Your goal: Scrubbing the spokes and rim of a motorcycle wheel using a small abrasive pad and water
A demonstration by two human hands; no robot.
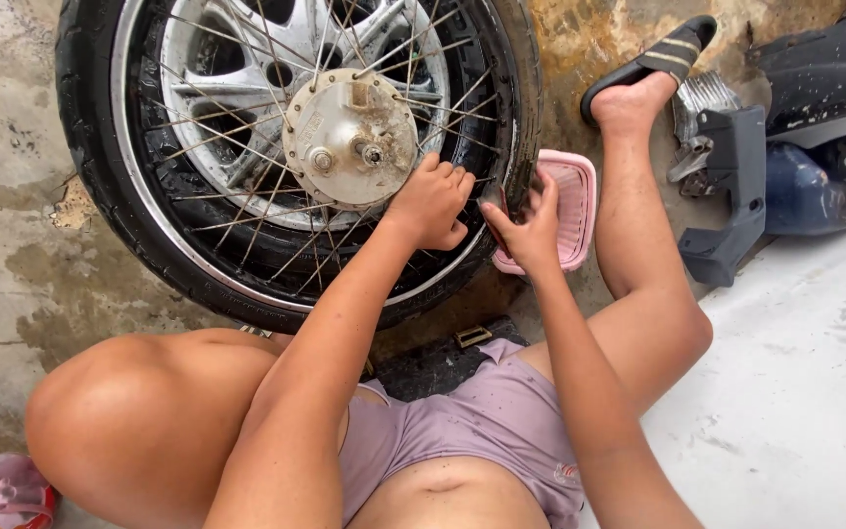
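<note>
Head view, items as seen:

Spoked wheel, upper left of the frame, lying flat on the stained concrete floor, black tyre on the rim; drum hub faces up, spokes fanning out to the rim.

My left hand, centre of frame: grip curled closed over the spokes beside the hub, seemingly bracing the wheel so it does not shift.

My right hand, just right of it: fingers pinching a small dark part with a red edge against the tyre's right side; what the part is I cannot tell.

Pink plastic basket, touching the tyre's right edge, close by for reach.

My right foot in a striped sandal, upper right, leg stretched beside grey motorcycle bodywork
</note>
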